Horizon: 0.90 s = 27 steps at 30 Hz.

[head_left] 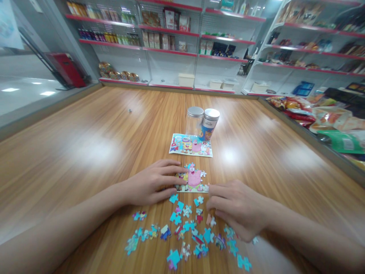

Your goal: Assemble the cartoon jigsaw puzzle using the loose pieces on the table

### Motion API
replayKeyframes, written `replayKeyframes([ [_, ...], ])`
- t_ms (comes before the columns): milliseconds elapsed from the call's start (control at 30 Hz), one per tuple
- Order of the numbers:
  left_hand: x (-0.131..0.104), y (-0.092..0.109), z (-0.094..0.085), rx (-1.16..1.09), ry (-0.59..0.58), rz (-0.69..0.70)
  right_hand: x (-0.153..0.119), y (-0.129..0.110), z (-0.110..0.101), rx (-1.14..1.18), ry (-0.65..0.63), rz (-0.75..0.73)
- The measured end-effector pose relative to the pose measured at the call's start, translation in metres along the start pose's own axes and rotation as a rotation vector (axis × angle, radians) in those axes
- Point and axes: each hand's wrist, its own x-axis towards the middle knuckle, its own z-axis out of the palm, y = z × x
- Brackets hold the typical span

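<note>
A partly joined jigsaw puzzle (pixel 194 179) with a pink starfish figure lies flat on the wooden table. My left hand (pixel 155 180) rests open over its left side, fingers spread, the tips covering part of a yellow figure. At the lower right corner, my right hand (pixel 236 207) is closed, its fingers curled and the index fingertip at a puzzle piece (pixel 205 187) on the bottom row. Loose puzzle pieces (pixel 188 226), mostly light blue, lie scattered below the joined part. Some sit close under my right hand. The right thumb is partly hidden.
Behind the puzzle lies a printed picture sheet (pixel 191 146). A clear jar (pixel 195 121) and a labelled can (pixel 209 125) stand at its far edge. One small object (pixel 130 110) lies far left. Packaged snacks (pixel 339 121) are heaped beyond the right edge, and stocked shelves (pixel 171 30) line the back.
</note>
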Motion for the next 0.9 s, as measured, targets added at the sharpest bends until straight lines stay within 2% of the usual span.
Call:
replayKeyframes([
  [400,0.000,-0.001,0.002,0.002,0.016,0.015,0.002,0.005,0.014,0.121,0.075,0.005],
  [500,0.000,-0.001,0.001,0.009,0.008,0.015,0.003,0.010,0.018,0.105,0.153,-0.002],
  [567,0.000,0.000,0.001,0.008,0.001,0.010,0.003,0.015,0.021,0.114,0.252,0.009],
  [700,0.000,-0.001,0.000,0.007,-0.008,0.002,0.006,0.030,0.024,0.168,0.461,0.156],
  [800,0.000,-0.002,0.000,0.013,-0.014,0.006,0.009,0.039,0.024,0.215,0.485,0.251],
  [900,-0.001,-0.003,0.000,0.009,-0.015,0.005,0.013,0.043,0.024,0.236,0.455,0.233],
])
